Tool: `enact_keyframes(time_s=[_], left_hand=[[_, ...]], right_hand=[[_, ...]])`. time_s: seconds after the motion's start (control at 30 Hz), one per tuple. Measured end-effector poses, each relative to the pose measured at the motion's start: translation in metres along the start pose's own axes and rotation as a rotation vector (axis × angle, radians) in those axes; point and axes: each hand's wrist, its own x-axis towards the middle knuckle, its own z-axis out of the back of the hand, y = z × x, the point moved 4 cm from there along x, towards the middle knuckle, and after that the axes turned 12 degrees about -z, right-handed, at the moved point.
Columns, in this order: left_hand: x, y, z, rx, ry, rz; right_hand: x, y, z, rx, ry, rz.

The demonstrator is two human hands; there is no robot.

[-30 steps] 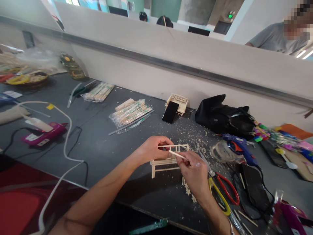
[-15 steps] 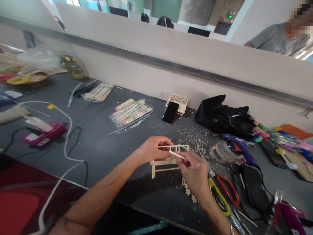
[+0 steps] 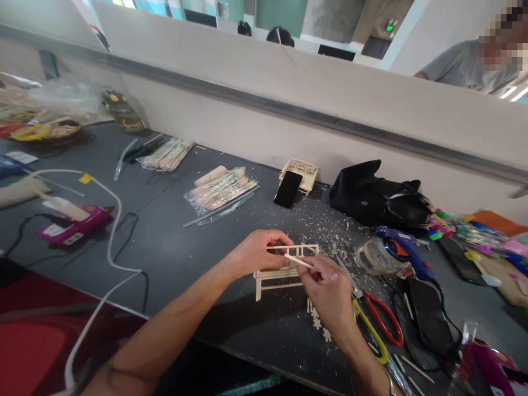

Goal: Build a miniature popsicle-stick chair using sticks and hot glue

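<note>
A small bench-like model made of pale wooden sticks point(image 3: 258, 288) stands on the dark table in front of me. My left hand point(image 3: 256, 254) is closed on its upper back part, fingers curled around the frame. Between the fingertips of my right hand point(image 3: 330, 289) is a short wooden stick point(image 3: 297, 260), its tip reaching toward the model's back rails. Whether the stick touches the model I cannot tell. My right hand hides the model's right end. Small flower-shaped wooden pieces point(image 3: 317, 323) lie just below, near my right wrist.
Scissors with red and yellow handles point(image 3: 383, 319) lie right of my right hand. Beyond them are a blue glue gun point(image 3: 418, 261) and a black phone point(image 3: 429, 313). Bagged sticks point(image 3: 226, 190), another phone point(image 3: 287, 190), a finished-looking model point(image 3: 303, 168) and a black bag point(image 3: 371, 192) sit farther back.
</note>
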Motion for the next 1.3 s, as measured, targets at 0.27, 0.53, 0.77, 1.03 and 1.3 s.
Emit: enact_keyframes(time_s=[0.27, 0.53, 0.77, 1.03, 1.3], left_hand=[[0.0, -0.0008, -0.0011, -0.083, 0.005, -0.048], [0.0003, 0.0018, -0.0007, -0.072, 0.007, -0.048], [0.0004, 0.0012, -0.0006, -0.062, 0.008, -0.037], [0.0001, 0.0036, -0.0007, -0.061, -0.004, -0.017], [-0.0001, 0.002, -0.0002, -0.047, -0.012, -0.008]], right_hand=[[0.0033, -0.0031, 0.0005, 0.032, 0.066, -0.055], [0.0045, -0.0059, -0.0002, 0.068, 0.08, -0.071], [0.0035, -0.0048, 0.0005, 0.055, 0.083, -0.06], [0.0024, -0.0045, -0.0007, 0.035, 0.064, -0.05], [0.0039, -0.0034, 0.0001, 0.019, 0.054, -0.032]])
